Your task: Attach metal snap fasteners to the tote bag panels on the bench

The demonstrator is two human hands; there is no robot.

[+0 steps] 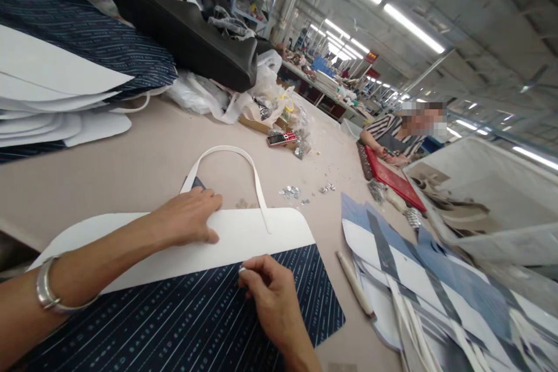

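Note:
A bag panel lies across the table before me, with a white upper part [279,220] and dark blue printed lining [196,308] bearing pale stripes and lettering. A white strap handle [233,149] arches from the panel's far edge. My left hand [187,218] rests on the white part by the strap's left end, fingers apart, with a small dark tab [198,183] just beyond them. Over the lining, my right hand [270,288] pinches a small shiny piece [242,269] between thumb and index finger; its exact kind is too small to tell.
Small silver metal pieces [290,192] lie beyond the panel. A red phone [282,139] sits near plastic bags. Stacked panels with straps [392,279] and a pale stick-like tool [354,285] are at right. Lining pieces [65,64] pile up left. Another person [392,139] works across.

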